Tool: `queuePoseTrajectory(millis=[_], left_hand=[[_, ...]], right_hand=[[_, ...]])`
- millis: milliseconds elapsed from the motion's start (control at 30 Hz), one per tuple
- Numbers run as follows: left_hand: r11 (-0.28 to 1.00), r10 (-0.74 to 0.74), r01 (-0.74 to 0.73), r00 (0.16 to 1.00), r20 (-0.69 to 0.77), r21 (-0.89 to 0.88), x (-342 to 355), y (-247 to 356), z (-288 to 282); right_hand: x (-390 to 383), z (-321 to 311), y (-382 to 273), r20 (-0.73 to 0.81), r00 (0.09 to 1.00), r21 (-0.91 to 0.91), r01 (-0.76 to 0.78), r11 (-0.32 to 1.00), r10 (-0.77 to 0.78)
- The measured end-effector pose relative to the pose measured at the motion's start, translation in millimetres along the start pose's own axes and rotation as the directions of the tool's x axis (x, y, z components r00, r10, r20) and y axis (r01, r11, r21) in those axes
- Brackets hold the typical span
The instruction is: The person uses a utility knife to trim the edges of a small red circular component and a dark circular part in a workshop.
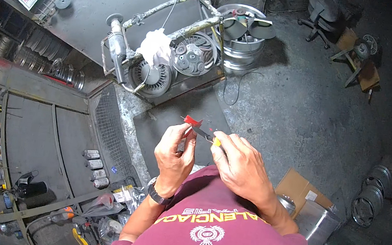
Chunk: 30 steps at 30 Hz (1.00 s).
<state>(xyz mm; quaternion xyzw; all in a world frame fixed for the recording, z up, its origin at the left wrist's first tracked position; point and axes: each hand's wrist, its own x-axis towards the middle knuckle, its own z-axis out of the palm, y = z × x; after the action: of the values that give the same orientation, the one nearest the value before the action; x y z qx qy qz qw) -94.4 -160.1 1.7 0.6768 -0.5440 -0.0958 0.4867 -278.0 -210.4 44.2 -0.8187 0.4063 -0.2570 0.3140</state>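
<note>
In front of my chest my left hand (173, 154) pinches a small red piece (193, 121) between thumb and fingers; what it is made of I cannot tell. My right hand (242, 168) is closed around a knife (201, 133) with a dark blade and some yellow at its handle. The blade points left and reaches the red piece just above my left fingertips. Most of the handle is hidden in my right hand. A dark band sits on my left wrist.
Ahead, a metal frame (185, 31) carries a long power tool (116, 51) and a white cloth (156, 48), with wheel rims (150, 78) beside it. Bottles (94, 163) and plastic bags (103, 209) lie left. Cardboard (293, 186) and stacked rims (370, 199) lie right.
</note>
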Motion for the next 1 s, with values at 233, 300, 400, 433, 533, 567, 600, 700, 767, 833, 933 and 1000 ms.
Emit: queuePoseTrajectory(millis=[233,300,400,433,533,567,600,700,767,833,933,1000], left_hand=[[0.994,0.106,-0.107,0.994,0.02,0.039,1,3,-1],[0.992,0.124,-0.125,0.992,0.019,0.024,0,-1,0],[0.989,0.149,-0.15,0.988,0.026,0.018,-3,-2,0],[0.987,0.155,-0.156,0.987,0.033,0.028,-3,-2,0],[0.99,0.142,-0.142,0.99,0.006,0.009,-4,-1,1],[0.99,0.142,-0.142,0.99,0.006,0.009,-4,-1,1],[0.993,0.119,-0.119,0.993,-0.005,-0.004,-4,1,2],[0.997,0.08,-0.08,0.997,-0.004,-0.024,-4,4,1],[0.997,0.064,-0.064,0.998,0.009,-0.03,-6,3,1],[0.99,0.129,-0.129,0.992,-0.005,-0.052,-8,-1,2],[0.983,0.184,-0.183,0.982,0.032,-0.018,-10,-3,2],[0.988,0.156,-0.156,0.987,0.035,-0.016,-12,-6,2]], right_hand=[[2,-2,1,0.036,0.999,-0.021,-0.007,1.0,0.008],[3,0,3,0.024,1.0,0.024,0.006,1.0,-0.007],[5,8,9,0.016,0.999,0.071,0.04,0.997,-0.041],[4,9,10,0.021,0.998,0.074,0.06,0.996,-0.061],[4,10,9,0.013,0.994,0.094,0.105,0.99,-0.106],[3,10,7,0.013,0.994,0.094,0.106,0.99,-0.107],[1,9,5,0.021,0.998,0.107,0.065,0.992,-0.067],[-2,11,5,-0.001,0.999,0.116,0.032,0.993,-0.032],[-3,11,5,-0.03,0.999,0.114,0.04,0.993,-0.037],[1,9,4,0.035,0.999,0.132,0.003,0.991,-0.007],[6,14,11,0.02,0.99,0.081,0.14,0.987,-0.142],[5,20,16,0.019,0.996,0.158,0.078,0.984,-0.082]])
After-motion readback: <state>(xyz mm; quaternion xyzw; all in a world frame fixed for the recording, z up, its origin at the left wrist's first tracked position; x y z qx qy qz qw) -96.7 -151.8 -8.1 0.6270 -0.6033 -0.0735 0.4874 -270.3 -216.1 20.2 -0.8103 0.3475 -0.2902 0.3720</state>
